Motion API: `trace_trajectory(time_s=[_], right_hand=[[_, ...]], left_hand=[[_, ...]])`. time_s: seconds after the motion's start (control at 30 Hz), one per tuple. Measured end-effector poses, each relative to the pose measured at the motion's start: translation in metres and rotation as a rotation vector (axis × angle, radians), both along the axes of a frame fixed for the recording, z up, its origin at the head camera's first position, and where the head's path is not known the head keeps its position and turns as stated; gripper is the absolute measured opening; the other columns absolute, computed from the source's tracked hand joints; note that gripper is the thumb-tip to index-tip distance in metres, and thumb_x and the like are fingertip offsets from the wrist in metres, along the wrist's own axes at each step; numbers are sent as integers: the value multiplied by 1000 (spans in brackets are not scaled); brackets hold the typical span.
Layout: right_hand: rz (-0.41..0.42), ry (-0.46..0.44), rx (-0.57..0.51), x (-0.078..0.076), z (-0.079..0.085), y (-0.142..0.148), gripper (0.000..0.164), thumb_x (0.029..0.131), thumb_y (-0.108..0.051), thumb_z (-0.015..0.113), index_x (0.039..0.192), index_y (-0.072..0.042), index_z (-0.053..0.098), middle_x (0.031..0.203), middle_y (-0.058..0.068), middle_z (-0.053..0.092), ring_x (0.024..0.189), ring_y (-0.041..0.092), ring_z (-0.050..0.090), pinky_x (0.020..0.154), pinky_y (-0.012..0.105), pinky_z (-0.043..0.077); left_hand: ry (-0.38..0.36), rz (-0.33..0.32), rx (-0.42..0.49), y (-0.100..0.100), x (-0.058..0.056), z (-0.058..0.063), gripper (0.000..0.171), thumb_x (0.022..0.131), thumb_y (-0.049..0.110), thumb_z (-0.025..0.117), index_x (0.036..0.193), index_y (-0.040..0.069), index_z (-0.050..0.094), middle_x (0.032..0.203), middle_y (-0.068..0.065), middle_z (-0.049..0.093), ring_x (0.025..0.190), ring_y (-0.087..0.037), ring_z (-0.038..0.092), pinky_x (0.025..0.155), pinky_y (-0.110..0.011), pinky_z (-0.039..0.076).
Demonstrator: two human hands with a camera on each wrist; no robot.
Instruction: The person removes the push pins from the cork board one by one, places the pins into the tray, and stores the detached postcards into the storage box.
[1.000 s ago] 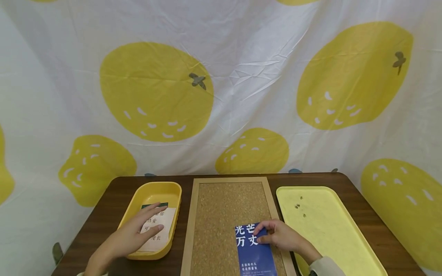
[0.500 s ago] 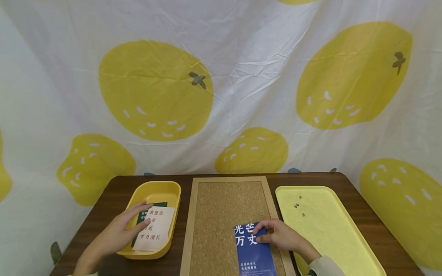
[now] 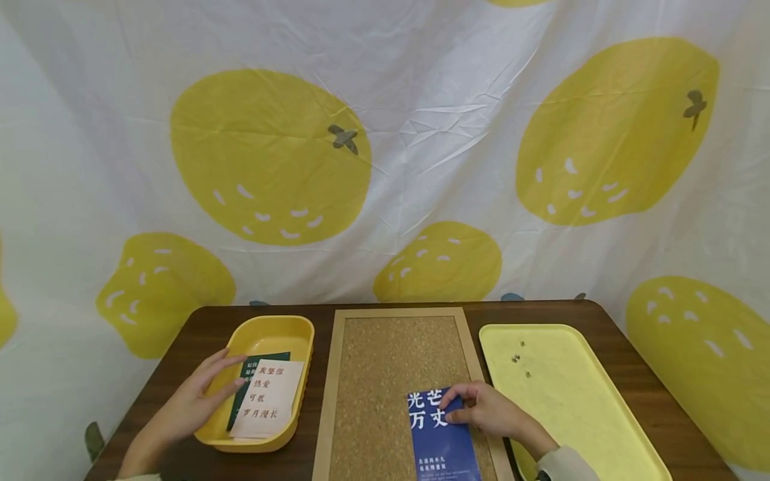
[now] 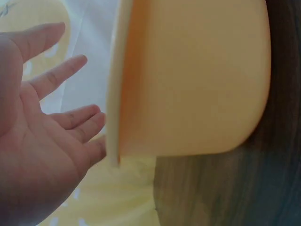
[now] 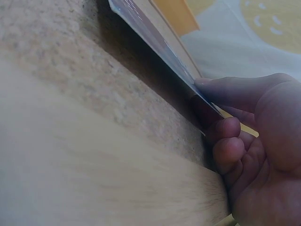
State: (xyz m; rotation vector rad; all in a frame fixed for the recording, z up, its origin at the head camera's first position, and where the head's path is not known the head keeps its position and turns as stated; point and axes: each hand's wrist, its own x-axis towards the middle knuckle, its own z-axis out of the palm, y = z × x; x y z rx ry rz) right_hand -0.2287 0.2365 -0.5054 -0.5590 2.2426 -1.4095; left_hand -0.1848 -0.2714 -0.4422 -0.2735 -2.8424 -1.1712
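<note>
My right hand [image 3: 488, 410] pinches the top right corner of a blue card [image 3: 444, 447] printed with white characters. In the right wrist view that card [image 5: 160, 44] slants over the cork, its edge between thumb and fingers. The cork board [image 3: 385, 374] with a wooden frame lies beneath. My left hand [image 3: 189, 401] is at the left rim of an orange-yellow tray [image 3: 273, 327], fingers spread, holding nothing. Inside lie a white card [image 3: 271, 397] with reddish characters and a dark green card [image 3: 243, 391] partly under it. The left wrist view shows the hand [image 4: 51, 122] beside the tray's outer wall.
Right of the board stands a pale yellow tray [image 3: 577, 401] with several small metallic pieces [image 3: 516, 359] near its far left. Everything stands on a dark wood table [image 3: 613, 334]. A white cloth [image 3: 433, 133] with lemon prints hangs behind.
My left hand has drawn left from above the cards to the tray's left rim, uncovering more of the white and green cards. The right hand and blue card have stayed in place.
</note>
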Motion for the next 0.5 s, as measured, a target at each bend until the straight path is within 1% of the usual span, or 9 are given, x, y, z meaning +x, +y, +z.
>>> trace_trajectory(time_s=[0.1, 0.2, 0.37, 0.5], right_hand=[[0, 1, -4, 0, 0, 0, 14, 88, -12, 73, 101, -9, 72, 75, -2, 53, 52, 10, 41, 46, 20, 35], [1, 0, -7, 0, 1, 0, 14, 88, -12, 73, 101, -8, 72, 74, -2, 53, 52, 9, 41, 47, 20, 35], [-3, -3, -11, 1, 1, -1, 15, 87, -12, 74, 101, -8, 72, 72, -3, 51, 51, 7, 41, 46, 19, 34], [-5, -4, -12, 2, 2, -1, 15, 87, -11, 74, 101, -8, 72, 71, -3, 51, 50, 7, 40, 45, 19, 34]], left_hand=[[-54, 33, 2, -4, 0, -2, 51, 98, 40, 61, 139, 12, 55, 158, -30, 17, 140, -59, 21, 101, -78, 24], [-98, 60, -1, -8, 0, -3, 54, 98, 43, 60, 141, 12, 53, 159, -29, 15, 140, -59, 20, 101, -79, 23], [-138, 87, -3, -13, -1, -6, 54, 99, 41, 59, 144, 11, 51, 160, -29, 16, 141, -58, 19, 102, -79, 21], [-171, 103, 7, -16, -3, -9, 57, 99, 42, 58, 145, 9, 49, 159, -31, 16, 143, -56, 17, 108, -75, 19]])
